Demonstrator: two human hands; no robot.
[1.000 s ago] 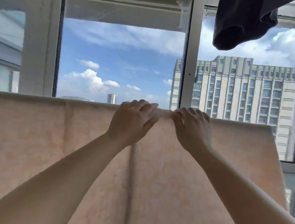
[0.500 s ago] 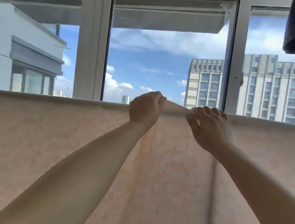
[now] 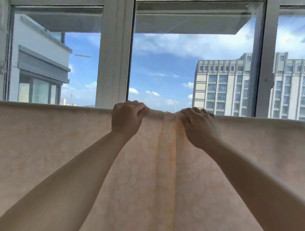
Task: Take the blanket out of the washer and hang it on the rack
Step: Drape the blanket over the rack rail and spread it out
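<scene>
While our left hand (image 3: 126,119) and right hand (image 3: 200,126) grip the peach blanket (image 3: 44,137) top edge with curled fingers, we read no writing.

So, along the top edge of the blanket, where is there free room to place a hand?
The left hand and right hand grip the blanket near the middle, where it bunches into folds between them: crowded there. Free stretches of the top edge lie left of the left hand, below the window frame, and right of the right hand.
</scene>
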